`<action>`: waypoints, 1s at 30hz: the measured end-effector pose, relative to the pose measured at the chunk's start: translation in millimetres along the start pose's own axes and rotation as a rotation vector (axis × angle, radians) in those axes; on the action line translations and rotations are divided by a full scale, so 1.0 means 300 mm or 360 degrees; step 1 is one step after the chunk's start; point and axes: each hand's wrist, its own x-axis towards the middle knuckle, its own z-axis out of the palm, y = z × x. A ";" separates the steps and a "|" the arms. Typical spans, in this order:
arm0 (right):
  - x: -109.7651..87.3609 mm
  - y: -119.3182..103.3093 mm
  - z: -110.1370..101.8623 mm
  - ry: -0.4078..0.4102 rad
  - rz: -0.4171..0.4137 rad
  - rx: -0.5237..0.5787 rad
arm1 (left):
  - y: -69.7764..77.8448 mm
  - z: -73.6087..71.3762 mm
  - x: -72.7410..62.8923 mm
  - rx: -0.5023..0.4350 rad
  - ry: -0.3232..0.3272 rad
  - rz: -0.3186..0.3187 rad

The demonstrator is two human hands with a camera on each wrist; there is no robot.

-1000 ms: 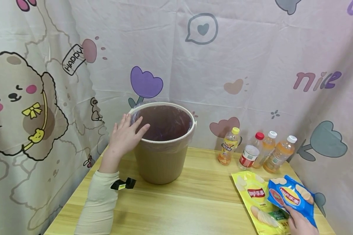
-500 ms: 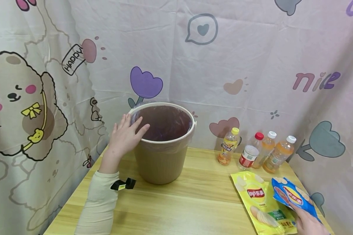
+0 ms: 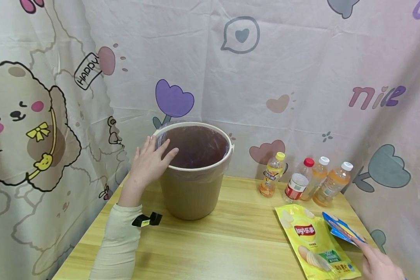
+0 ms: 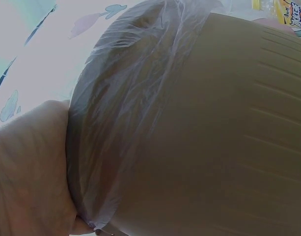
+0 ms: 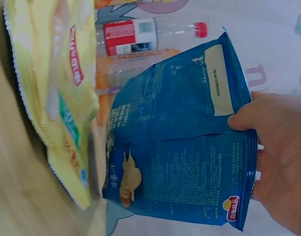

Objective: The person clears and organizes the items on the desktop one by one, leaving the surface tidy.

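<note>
In the head view my left hand [image 3: 147,165] rests at the left rim of a brown trash bin [image 3: 192,192], its fingers spread over the edge. A clear plastic liner [image 4: 135,73] folds down outside the bin in the left wrist view. At the lower right my right hand [image 3: 381,261] pinches one edge of a blue Lay's chip bag [image 3: 343,229], thumb on the printed back and fingers behind it. The bag [image 5: 175,142] is tilted, seen nearly edge-on from the head. Beside it a yellow Lay's chip bag [image 3: 309,245] lies on the table.
Along the back right of the wooden table [image 3: 210,245] stand a yellow-capped bottle [image 3: 272,175], a red-capped bottle [image 3: 297,182] and white-capped bottles [image 3: 330,186]. A printed cloth [image 3: 203,70] hangs behind and at both sides.
My right hand has moved right and slightly down with the blue chip bag, tilting it away from the yellow one, which now shows more. The left hand and the bin have stayed still.
</note>
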 end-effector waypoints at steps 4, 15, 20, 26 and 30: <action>-0.020 -0.032 -0.010 0.0335 -0.0071 -0.0005 | 0.000 0.001 -0.001 0.0000 0.0007 0.0003; -0.025 -0.097 -0.059 0.0576 -0.0160 -0.0024 | 0.001 -0.001 -0.002 -0.0013 0.0010 -0.0003; -0.016 -0.124 -0.090 0.0475 -0.0181 -0.0008 | 0.000 0.000 -0.001 -0.0012 0.0003 -0.0006; -0.013 -0.172 -0.111 0.0653 -0.0306 0.0013 | -0.002 0.001 0.002 -0.0005 0.0002 -0.0003; -0.013 -0.204 -0.125 0.0717 -0.0345 0.0065 | -0.001 0.000 0.003 -0.0011 0.0003 0.0000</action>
